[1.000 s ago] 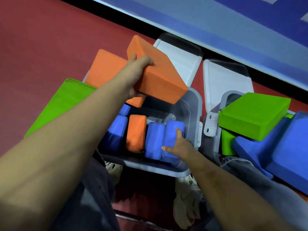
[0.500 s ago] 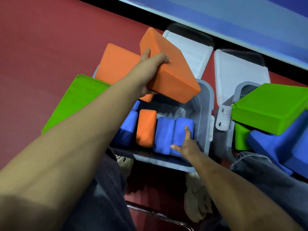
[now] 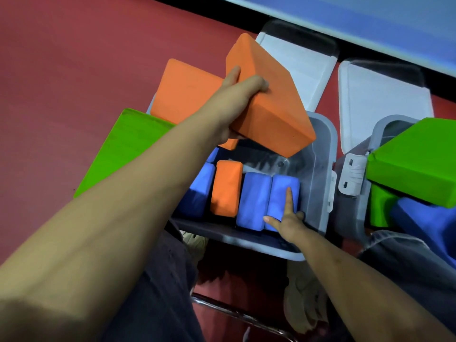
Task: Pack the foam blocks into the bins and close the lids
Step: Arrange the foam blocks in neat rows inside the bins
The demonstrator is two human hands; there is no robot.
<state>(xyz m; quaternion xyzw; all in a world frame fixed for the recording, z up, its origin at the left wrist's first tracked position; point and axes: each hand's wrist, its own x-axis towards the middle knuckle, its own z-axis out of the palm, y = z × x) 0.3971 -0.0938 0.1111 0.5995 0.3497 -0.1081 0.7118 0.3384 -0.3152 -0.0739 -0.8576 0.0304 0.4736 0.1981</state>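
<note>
Left hand (image 3: pixel 234 104) has its grip clamped on a big orange foam block (image 3: pixel 269 102), thumb on top and fingers wrapped under the near edge, holding it tilted in the air over the back half of the clear plastic bin (image 3: pixel 320 169). The block's low corner hangs just above the bin's open back-right pocket, which is the only roomy gap showing in there.

Right hand (image 3: pixel 286 218) isn't grasping anything: fingers out straight, index finger pressed along the rightmost blue block (image 3: pixel 283 193), which sits just beside the bin's right wall. Next to it stand another blue block (image 3: pixel 254 201), an orange block on end (image 3: pixel 227 188) and a darker blue block (image 3: pixel 197 191), packed touching along the front wall.

A second orange block (image 3: pixel 185 92) leans over the bin's back-left rim, and a green block (image 3: pixel 123 146) lies on the red floor (image 3: pixel 74 70) against the left side. Both white lids (image 3: pixel 303 60) are flipped open behind. The second bin (image 3: pixel 385 129) on the right is overflowing: a green block on top (image 3: pixel 414 164) sticks out past its rim.
</note>
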